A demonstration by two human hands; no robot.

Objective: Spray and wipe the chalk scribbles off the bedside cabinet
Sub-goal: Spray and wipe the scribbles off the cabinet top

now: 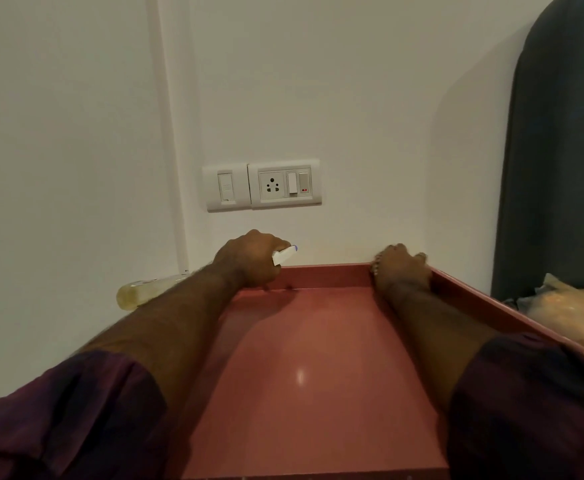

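Observation:
The bedside cabinet's glossy red top [304, 358] has a raised rim along the back and right side. No chalk marks show on it. My left hand [249, 261] grips a spray bottle at the back left of the top. Its white nozzle [284, 254] with a purple tip points right along the wall. Its yellowish body [141, 292] sticks out left behind my forearm. My right hand [401, 270] lies at the back right corner, fingers curled over the rim [332, 271]. No cloth is in sight.
A white wall stands right behind the cabinet, with a socket and switch plate [262, 185] above my hands. A dark grey headboard [557, 150] rises on the right, with an orange-beige pillow or bedding [574, 317] beside the cabinet's right rim.

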